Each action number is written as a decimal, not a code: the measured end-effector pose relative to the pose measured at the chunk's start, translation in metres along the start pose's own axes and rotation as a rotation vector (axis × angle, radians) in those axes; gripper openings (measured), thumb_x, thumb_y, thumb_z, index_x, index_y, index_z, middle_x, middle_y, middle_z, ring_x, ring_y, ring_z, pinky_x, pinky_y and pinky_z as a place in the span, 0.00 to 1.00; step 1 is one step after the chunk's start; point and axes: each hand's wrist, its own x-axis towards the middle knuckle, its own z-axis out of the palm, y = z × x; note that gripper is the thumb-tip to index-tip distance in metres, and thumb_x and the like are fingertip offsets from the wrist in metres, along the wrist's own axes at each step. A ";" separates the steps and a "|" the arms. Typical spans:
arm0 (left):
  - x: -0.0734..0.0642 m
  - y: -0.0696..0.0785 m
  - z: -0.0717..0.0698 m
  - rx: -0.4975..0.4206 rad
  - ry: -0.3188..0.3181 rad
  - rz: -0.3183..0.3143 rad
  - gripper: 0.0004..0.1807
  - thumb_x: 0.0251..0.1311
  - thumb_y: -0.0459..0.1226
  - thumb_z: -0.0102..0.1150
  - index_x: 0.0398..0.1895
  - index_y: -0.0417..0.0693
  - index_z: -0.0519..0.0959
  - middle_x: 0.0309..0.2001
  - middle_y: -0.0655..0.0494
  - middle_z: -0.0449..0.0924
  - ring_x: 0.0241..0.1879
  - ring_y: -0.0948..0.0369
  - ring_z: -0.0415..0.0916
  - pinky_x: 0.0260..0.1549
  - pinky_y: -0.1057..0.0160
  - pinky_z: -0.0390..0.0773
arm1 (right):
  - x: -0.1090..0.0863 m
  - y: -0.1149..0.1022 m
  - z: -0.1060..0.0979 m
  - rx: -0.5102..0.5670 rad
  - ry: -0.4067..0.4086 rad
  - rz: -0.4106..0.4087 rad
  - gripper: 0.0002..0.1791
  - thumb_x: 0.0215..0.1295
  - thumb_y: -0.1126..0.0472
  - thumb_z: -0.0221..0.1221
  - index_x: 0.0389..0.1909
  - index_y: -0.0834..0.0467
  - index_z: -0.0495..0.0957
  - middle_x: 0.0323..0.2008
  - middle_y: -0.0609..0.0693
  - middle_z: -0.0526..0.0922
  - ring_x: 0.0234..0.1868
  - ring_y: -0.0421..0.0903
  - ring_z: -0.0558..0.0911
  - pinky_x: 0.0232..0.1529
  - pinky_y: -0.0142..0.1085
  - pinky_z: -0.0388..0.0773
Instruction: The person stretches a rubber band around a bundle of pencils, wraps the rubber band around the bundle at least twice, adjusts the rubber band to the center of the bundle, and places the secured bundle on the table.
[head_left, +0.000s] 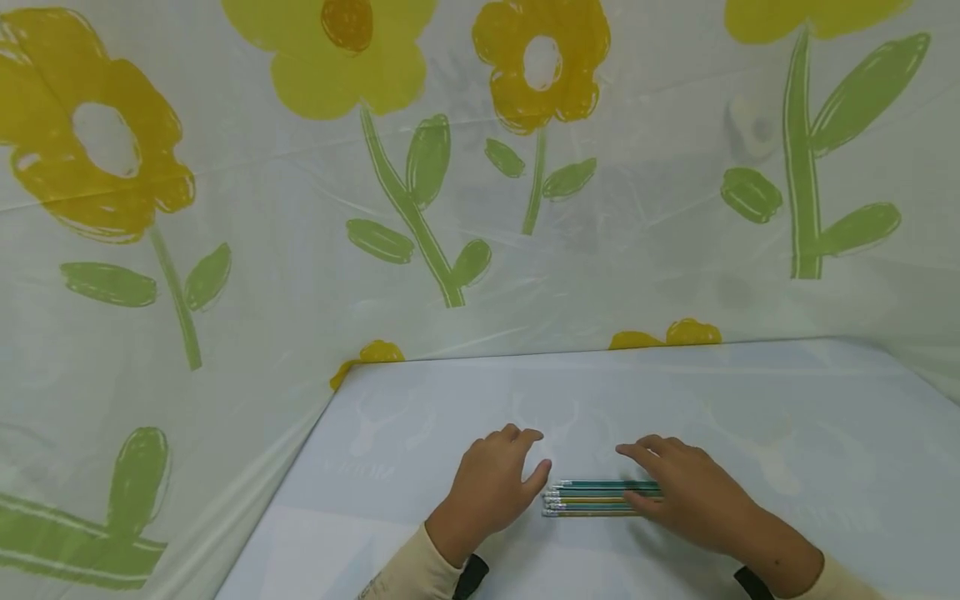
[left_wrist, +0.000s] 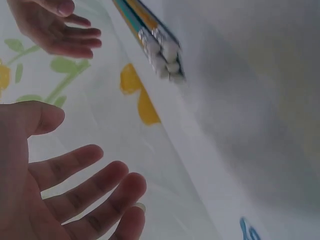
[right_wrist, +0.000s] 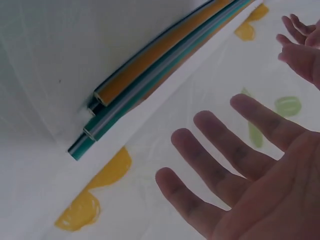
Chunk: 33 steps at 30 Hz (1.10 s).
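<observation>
Several pencils (head_left: 585,498) lie side by side in a bundle on the white table, pointing left to right. They are teal, orange and brown, with white erasers (left_wrist: 167,57) in silvery ferrules at the left end. The plain, unsharpened ends (right_wrist: 95,112) show in the right wrist view, one teal pencil sticking out past the others. My left hand (head_left: 491,483) hovers just left of the erasers, fingers spread and loosely bent, holding nothing. Over the right part of the bundle is my right hand (head_left: 697,496), fingers extended and apart from the pencils in the right wrist view; it hides their right ends in the head view.
The white tabletop (head_left: 420,450) carries faint printed patterns. Behind it and along its left side hangs a pale sheet (head_left: 637,250) with yellow flowers and green leaves. Beige sleeves and dark wrist straps (head_left: 471,577) cover the forearms near the bottom edge.
</observation>
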 end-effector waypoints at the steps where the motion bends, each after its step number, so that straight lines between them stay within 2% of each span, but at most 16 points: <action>1: 0.000 0.003 0.001 -0.003 -0.016 0.004 0.19 0.68 0.51 0.57 0.55 0.53 0.81 0.45 0.56 0.85 0.37 0.60 0.83 0.33 0.63 0.81 | 0.000 0.000 0.001 -0.001 -0.012 0.001 0.31 0.56 0.44 0.70 0.60 0.49 0.78 0.53 0.49 0.81 0.53 0.54 0.81 0.51 0.56 0.79; 6: 0.001 0.014 0.005 -0.006 -0.089 0.011 0.21 0.67 0.52 0.58 0.56 0.54 0.81 0.45 0.56 0.85 0.39 0.60 0.83 0.38 0.61 0.83 | 0.000 -0.001 0.005 0.005 -0.055 -0.006 0.32 0.56 0.43 0.70 0.60 0.49 0.78 0.53 0.49 0.81 0.52 0.53 0.81 0.50 0.54 0.80; 9: 0.000 0.015 0.007 -0.004 -0.101 0.019 0.21 0.66 0.52 0.60 0.56 0.54 0.81 0.44 0.57 0.85 0.38 0.61 0.83 0.37 0.62 0.82 | 0.000 0.000 0.006 0.003 -0.065 -0.022 0.33 0.54 0.43 0.71 0.60 0.49 0.78 0.53 0.49 0.81 0.51 0.53 0.81 0.49 0.54 0.80; 13: -0.001 0.015 0.011 -0.005 -0.112 0.040 0.21 0.65 0.53 0.60 0.56 0.55 0.81 0.42 0.58 0.85 0.35 0.62 0.82 0.33 0.65 0.79 | 0.001 0.000 0.008 0.001 -0.102 -0.002 0.35 0.50 0.43 0.74 0.60 0.49 0.79 0.52 0.48 0.81 0.51 0.52 0.81 0.49 0.53 0.80; 20: -0.002 0.016 0.016 -0.006 -0.217 0.012 0.27 0.61 0.59 0.62 0.57 0.56 0.80 0.40 0.58 0.85 0.31 0.64 0.80 0.28 0.67 0.76 | 0.002 0.001 0.011 -0.002 -0.192 0.047 0.34 0.48 0.47 0.76 0.58 0.50 0.80 0.52 0.49 0.82 0.50 0.50 0.81 0.49 0.52 0.80; 24: -0.003 0.016 0.019 -0.007 -0.259 -0.004 0.29 0.57 0.60 0.66 0.56 0.56 0.80 0.36 0.58 0.84 0.26 0.67 0.75 0.24 0.68 0.72 | 0.003 0.002 0.014 -0.005 -0.231 0.054 0.32 0.50 0.51 0.75 0.58 0.51 0.80 0.53 0.50 0.81 0.50 0.50 0.80 0.48 0.52 0.80; 28: -0.005 0.016 0.021 -0.005 -0.270 -0.008 0.30 0.54 0.60 0.69 0.55 0.54 0.80 0.32 0.60 0.82 0.24 0.69 0.70 0.22 0.69 0.68 | 0.003 0.002 0.016 -0.007 -0.257 0.056 0.31 0.51 0.53 0.74 0.58 0.53 0.79 0.53 0.50 0.81 0.50 0.51 0.80 0.47 0.52 0.80; 33: -0.006 0.016 0.021 0.006 -0.251 0.016 0.31 0.53 0.58 0.71 0.55 0.52 0.81 0.35 0.59 0.84 0.26 0.69 0.72 0.23 0.69 0.69 | 0.003 0.002 0.018 -0.018 -0.261 0.037 0.30 0.52 0.54 0.75 0.57 0.53 0.80 0.51 0.49 0.81 0.49 0.50 0.80 0.46 0.51 0.80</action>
